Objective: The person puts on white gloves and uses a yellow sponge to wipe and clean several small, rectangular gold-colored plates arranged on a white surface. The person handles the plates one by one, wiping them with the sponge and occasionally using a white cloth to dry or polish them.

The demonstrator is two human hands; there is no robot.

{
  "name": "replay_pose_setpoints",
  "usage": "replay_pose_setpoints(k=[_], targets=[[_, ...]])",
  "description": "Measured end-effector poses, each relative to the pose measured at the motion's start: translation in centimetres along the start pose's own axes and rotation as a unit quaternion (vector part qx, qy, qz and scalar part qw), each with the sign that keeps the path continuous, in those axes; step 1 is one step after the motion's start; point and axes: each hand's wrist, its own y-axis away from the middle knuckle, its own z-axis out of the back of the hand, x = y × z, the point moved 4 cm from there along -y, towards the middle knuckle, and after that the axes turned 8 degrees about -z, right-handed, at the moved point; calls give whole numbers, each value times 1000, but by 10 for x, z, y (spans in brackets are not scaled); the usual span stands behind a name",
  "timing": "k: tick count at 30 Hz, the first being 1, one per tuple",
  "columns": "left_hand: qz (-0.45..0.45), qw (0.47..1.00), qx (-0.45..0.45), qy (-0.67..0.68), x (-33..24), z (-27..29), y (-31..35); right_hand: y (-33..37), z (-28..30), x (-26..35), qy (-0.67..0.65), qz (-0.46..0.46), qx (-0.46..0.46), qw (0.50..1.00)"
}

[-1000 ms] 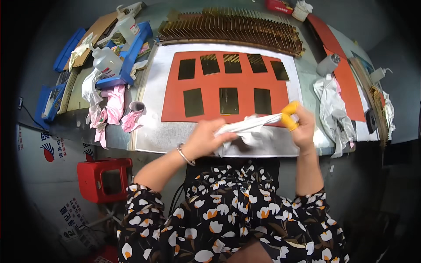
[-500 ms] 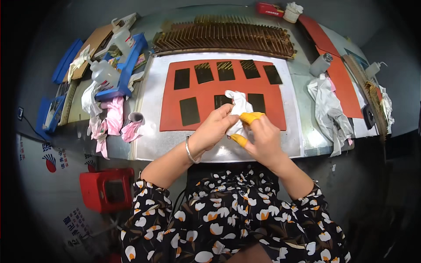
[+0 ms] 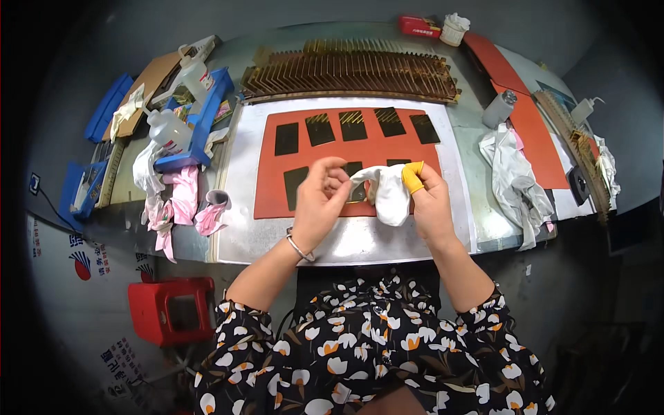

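A white cloth (image 3: 391,196) hangs bunched between my two hands, above the front part of the orange-red mat (image 3: 268,196). My right hand (image 3: 430,202), with yellow finger covers on its thumb and finger, pinches the cloth's right side. At its left end the cloth reaches the curled fingertips and thumb of my left hand (image 3: 321,199), which hold its edge. Dark rectangular plates lie in two rows on the mat, such as one plate (image 3: 286,139) at the far left. My hands and the cloth partly cover the near row.
Behind the mat stands a long slotted brown rack (image 3: 346,77). To the left, a blue tray (image 3: 216,104) holds white plastic bottles (image 3: 169,133), with pink cloths (image 3: 184,194) beside it. White cloths (image 3: 508,173) and a grey bottle (image 3: 499,108) are at the right. A red stool (image 3: 149,315) stands below left.
My hands have moved apart, the left one outward to the left and the right one slightly right. The cloth has gone from an upright bunch to a stretch between them.
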Motion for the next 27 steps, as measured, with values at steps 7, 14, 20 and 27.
replay_pose_setpoints(k=[7,14,20,27], targets=[[10,998,48,40,-30,-33,4,-8,-12,9,130,78,-15,988],[-188,953,51,-233,-38,-24,8,-9,-17,12,130,77,-1,989],[-317,896,45,-307,-42,-16,15,-7,-30,21,183,102,0,978],[-277,907,48,-314,-26,-7,12,-7,-43,6,23,-85,69,994]])
